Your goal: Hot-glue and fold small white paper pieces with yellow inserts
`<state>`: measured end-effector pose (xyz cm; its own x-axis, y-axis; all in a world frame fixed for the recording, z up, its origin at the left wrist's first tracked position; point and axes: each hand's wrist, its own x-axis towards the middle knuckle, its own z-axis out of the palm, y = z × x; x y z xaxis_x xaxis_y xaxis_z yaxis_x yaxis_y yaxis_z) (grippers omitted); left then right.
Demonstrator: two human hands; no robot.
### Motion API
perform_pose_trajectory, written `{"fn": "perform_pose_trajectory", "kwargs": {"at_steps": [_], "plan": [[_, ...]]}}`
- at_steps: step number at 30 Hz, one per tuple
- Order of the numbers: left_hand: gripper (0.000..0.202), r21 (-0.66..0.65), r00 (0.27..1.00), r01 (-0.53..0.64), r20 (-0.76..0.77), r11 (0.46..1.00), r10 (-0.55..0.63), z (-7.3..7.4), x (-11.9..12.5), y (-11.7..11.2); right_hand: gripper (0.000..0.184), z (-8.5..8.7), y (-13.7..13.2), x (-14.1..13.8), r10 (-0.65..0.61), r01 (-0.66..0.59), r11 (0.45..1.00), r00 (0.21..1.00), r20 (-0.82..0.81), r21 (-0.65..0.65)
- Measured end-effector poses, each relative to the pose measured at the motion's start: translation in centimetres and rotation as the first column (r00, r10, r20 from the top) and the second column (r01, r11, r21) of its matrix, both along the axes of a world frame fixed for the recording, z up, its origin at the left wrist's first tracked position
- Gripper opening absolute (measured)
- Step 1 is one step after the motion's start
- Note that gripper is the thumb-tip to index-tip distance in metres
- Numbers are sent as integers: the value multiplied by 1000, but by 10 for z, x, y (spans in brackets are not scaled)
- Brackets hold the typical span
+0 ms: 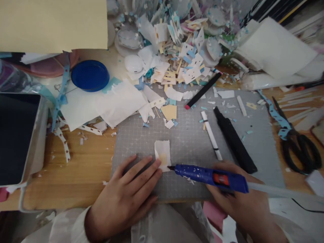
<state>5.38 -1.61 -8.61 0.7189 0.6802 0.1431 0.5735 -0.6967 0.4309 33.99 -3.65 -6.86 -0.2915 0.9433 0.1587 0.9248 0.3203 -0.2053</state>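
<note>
My right hand (238, 199) grips a blue glue gun (211, 176) held level, its nozzle touching the lower right edge of a small white paper piece (163, 154) on the grey cutting mat (187, 138). My left hand (126, 197) lies flat on the mat, fingers stretched out, with the fingertips pressing the paper piece's lower left corner. A yellowish patch shows on the paper near the nozzle.
A black marker (234, 140), a white rolled stick (211, 135) and a red-tipped black pen (202, 90) lie on the mat. Black scissors (297, 145) sit at the right. A heap of paper scraps (174, 50) fills the back. A blue lid (90, 75) and a tablet (17, 135) are at the left.
</note>
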Motion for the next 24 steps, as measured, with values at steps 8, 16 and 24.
{"fn": "perform_pose_trajectory", "kwargs": {"at_steps": [8, 16, 24], "plan": [[40, 2, 1000, -3, 15, 1000, 3, -1, 0, 0, 16, 1, 4, -2, 38, -38, 998, 999, -1, 47], [40, -10, 1000, 3, 13, 1000, -3, -1, 0, 0, 16, 0, 5, -1, 20, -20, 999, 1000, -2, 50], [40, -13, 1000, 1, -3, 1000, -1, -1, -1, 0, 15, -1, 12, -3, 6, -6, 1000, 1000, -24, 27]]}}
